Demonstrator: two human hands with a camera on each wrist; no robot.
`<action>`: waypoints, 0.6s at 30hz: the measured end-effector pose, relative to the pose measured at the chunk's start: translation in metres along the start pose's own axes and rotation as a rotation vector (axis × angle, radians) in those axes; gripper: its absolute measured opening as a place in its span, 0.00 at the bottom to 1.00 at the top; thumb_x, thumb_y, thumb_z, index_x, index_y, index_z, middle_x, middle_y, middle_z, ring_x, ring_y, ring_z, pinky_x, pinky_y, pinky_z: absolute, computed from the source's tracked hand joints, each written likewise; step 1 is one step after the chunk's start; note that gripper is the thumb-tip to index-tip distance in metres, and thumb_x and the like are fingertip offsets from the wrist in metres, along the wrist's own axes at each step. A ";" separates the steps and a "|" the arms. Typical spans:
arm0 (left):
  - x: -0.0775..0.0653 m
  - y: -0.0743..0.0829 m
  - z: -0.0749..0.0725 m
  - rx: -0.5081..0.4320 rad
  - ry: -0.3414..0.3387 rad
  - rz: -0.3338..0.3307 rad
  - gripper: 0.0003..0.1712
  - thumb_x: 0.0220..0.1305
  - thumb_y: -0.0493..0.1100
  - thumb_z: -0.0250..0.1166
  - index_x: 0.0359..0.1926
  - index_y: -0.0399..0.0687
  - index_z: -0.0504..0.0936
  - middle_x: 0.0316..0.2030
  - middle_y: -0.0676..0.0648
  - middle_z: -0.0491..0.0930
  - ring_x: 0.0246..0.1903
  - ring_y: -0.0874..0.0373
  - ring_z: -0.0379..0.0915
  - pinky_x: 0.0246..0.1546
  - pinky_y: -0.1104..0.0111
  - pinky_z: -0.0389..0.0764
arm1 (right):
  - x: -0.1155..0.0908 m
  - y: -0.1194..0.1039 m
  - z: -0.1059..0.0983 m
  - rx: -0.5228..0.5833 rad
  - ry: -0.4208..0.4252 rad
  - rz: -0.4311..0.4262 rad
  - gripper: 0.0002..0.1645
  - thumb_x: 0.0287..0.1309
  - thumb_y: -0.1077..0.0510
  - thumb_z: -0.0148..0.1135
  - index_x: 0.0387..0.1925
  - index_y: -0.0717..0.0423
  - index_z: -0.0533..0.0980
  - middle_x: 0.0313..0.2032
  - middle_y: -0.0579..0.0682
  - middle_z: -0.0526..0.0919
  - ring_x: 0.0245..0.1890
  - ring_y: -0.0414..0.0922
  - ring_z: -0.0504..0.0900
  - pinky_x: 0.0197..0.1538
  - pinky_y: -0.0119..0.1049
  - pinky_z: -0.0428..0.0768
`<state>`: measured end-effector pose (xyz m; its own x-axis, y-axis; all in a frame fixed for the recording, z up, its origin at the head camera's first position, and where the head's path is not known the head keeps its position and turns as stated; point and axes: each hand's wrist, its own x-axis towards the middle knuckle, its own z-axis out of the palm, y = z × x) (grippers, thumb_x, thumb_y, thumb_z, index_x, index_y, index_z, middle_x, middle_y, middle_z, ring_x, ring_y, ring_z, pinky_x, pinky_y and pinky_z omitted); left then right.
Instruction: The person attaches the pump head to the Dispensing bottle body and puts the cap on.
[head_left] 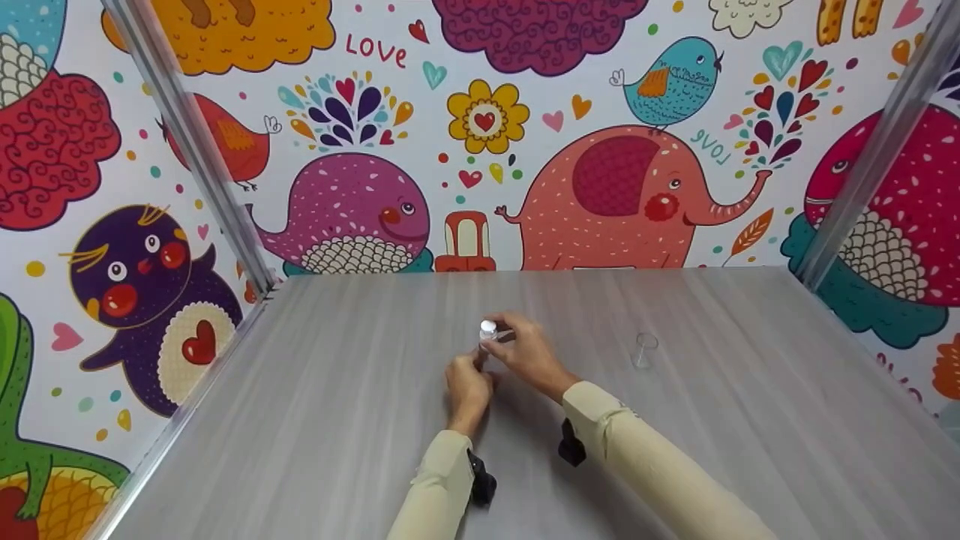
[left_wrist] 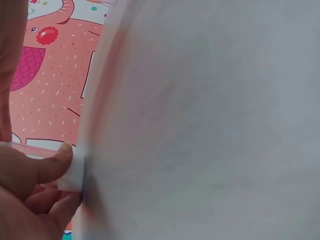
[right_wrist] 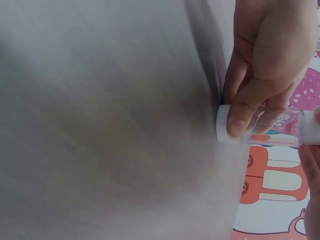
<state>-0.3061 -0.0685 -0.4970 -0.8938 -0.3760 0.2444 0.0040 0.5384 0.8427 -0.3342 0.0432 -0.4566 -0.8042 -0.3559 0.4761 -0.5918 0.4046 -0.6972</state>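
A small clear bottle with a white part at each end [right_wrist: 275, 127] is held upright between both hands. My left hand [head_left: 469, 386] pinches its lower white end [left_wrist: 73, 172] with thumb and fingers. From the right side, my right hand [head_left: 534, 356] grips the upper part, with the bright white top [head_left: 488, 328] showing above its fingers. Most of the bottle is hidden by the fingers in the head view. Whether its base touches the table cannot be told. To the right, apart from both hands, a small clear cylindrical cup [head_left: 643, 351] stands on the table.
The grey wood-grain table [head_left: 360, 390] reaches back to a wall [head_left: 600, 97] printed with cartoon animals. Metal posts [head_left: 199, 150] rise at its left and right back corners. A black wrist device [head_left: 482, 481] hangs at each sleeve.
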 end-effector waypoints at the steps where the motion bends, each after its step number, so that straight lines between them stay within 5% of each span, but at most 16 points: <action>1: 0.000 0.000 0.000 0.001 0.001 0.004 0.07 0.45 0.24 0.63 0.22 0.37 0.79 0.17 0.54 0.65 0.22 0.56 0.62 0.24 0.66 0.61 | 0.000 0.000 -0.001 0.000 -0.005 -0.009 0.22 0.58 0.66 0.68 0.54 0.65 0.77 0.47 0.59 0.83 0.48 0.53 0.84 0.51 0.46 0.83; 9: -0.001 0.001 -0.001 0.000 0.004 0.032 0.07 0.45 0.23 0.62 0.24 0.36 0.81 0.19 0.50 0.72 0.23 0.55 0.64 0.25 0.64 0.66 | -0.001 0.002 -0.010 -0.026 -0.002 -0.040 0.21 0.59 0.62 0.69 0.54 0.61 0.78 0.47 0.57 0.83 0.49 0.50 0.83 0.52 0.47 0.83; 18: -0.002 0.001 -0.001 -0.058 -0.024 0.038 0.06 0.47 0.22 0.67 0.26 0.33 0.81 0.21 0.47 0.76 0.22 0.57 0.65 0.25 0.68 0.67 | -0.001 0.008 -0.023 -0.130 0.045 -0.099 0.22 0.56 0.60 0.72 0.51 0.64 0.79 0.47 0.60 0.84 0.50 0.57 0.82 0.52 0.50 0.82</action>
<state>-0.3037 -0.0681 -0.4962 -0.9031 -0.3373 0.2659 0.0638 0.5069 0.8596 -0.3395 0.0660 -0.4503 -0.7413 -0.3626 0.5648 -0.6683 0.4759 -0.5717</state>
